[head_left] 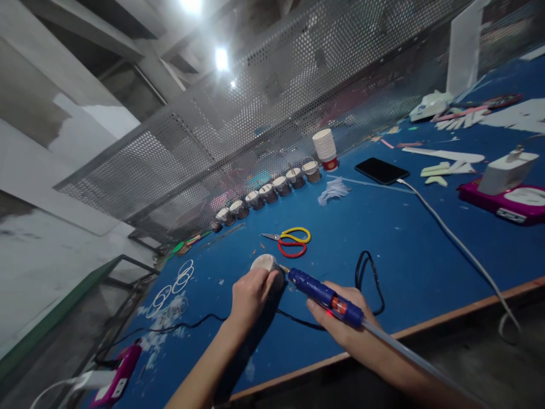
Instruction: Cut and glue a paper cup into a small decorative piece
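1. The left hand (pixel 248 292) hides much of the pale-topped round piece (pixel 264 261) from me.
2. I can't see the grip of the blue glue gun (pixel 310 286) behind the right hand (pixel 347 329).
3. The right edge cuts off my view of one magenta power strip (pixel 481 200).
4. Shapes behind the mesh panel (pixel 170 153) look blurred to me.

Blue glue gun (pixel 310 286), seemingly whitish round piece (pixel 264 262)

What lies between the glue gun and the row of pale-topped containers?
Between the glue gun and containers, the head view shows scissors, with small orange scraps beside them.
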Action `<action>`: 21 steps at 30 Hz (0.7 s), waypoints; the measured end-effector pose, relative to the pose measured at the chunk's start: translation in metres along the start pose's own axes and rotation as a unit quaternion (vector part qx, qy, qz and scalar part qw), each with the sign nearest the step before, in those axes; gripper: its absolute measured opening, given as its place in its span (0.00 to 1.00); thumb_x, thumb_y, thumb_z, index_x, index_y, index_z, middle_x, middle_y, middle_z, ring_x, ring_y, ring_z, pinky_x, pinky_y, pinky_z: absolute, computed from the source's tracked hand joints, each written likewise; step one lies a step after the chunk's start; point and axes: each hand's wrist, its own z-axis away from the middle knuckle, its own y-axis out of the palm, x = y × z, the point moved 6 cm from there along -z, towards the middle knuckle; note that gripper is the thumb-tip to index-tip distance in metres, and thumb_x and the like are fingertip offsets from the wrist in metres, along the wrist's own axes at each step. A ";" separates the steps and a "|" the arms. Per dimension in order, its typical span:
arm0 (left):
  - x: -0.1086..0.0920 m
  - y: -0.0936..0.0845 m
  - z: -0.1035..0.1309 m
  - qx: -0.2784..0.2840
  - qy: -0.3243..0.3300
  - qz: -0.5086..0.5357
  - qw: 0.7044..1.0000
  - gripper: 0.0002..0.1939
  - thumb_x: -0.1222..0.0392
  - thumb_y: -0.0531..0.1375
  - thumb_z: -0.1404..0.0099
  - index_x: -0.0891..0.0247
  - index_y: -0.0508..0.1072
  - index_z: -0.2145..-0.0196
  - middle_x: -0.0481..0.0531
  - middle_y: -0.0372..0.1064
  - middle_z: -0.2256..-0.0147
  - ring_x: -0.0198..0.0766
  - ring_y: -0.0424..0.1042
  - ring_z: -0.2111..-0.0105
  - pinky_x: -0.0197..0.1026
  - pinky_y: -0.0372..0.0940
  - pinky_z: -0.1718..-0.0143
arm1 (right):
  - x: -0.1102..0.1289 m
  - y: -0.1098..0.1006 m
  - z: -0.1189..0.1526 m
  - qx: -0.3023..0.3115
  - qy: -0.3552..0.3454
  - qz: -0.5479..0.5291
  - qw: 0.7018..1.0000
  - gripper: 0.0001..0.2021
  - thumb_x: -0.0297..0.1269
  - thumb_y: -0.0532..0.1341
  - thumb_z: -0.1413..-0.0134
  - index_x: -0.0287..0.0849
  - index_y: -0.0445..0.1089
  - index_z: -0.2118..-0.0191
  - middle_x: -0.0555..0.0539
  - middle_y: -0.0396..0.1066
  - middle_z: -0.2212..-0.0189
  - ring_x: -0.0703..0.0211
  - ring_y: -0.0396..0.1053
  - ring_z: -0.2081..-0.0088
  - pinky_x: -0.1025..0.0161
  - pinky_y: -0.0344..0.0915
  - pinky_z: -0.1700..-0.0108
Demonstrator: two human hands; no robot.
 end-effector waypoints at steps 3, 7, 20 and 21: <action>0.003 0.003 -0.001 0.016 -0.019 0.005 1.000 0.20 0.51 0.50 0.34 0.60 0.66 0.80 0.47 0.62 0.81 0.34 0.65 0.79 0.35 0.53 0.76 | 0.000 0.000 0.001 -0.001 0.001 -0.004 1.000 0.15 0.36 0.57 0.45 0.44 0.52 0.78 0.58 0.50 0.83 0.68 0.49 0.81 0.68 0.50 0.79; 0.007 0.009 0.000 0.041 -0.044 0.009 0.998 0.13 0.49 0.57 0.39 0.60 0.68 0.75 0.49 0.68 0.75 0.39 0.70 0.73 0.36 0.58 0.73 | 0.002 -0.001 0.001 -0.009 -0.014 0.014 1.000 0.14 0.37 0.56 0.45 0.44 0.52 0.78 0.58 0.50 0.83 0.68 0.50 0.80 0.68 0.51 0.78; 0.018 -0.041 0.010 0.088 0.081 0.152 0.981 0.13 0.64 0.52 0.37 0.59 0.70 0.55 0.58 0.70 0.50 0.47 0.64 0.46 0.51 0.62 0.47 | -0.005 -0.009 0.001 -0.038 0.046 -0.006 0.998 0.09 0.41 0.58 0.47 0.42 0.66 0.73 0.54 0.59 0.81 0.64 0.57 0.78 0.67 0.58 0.75; 0.021 -0.039 0.009 0.096 0.089 0.160 0.978 0.12 0.64 0.52 0.37 0.59 0.71 0.58 0.58 0.71 0.51 0.47 0.64 0.45 0.51 0.62 0.47 | -0.006 -0.009 0.001 -0.040 0.049 -0.005 0.998 0.09 0.42 0.58 0.47 0.42 0.67 0.72 0.54 0.60 0.80 0.64 0.58 0.78 0.67 0.59 0.75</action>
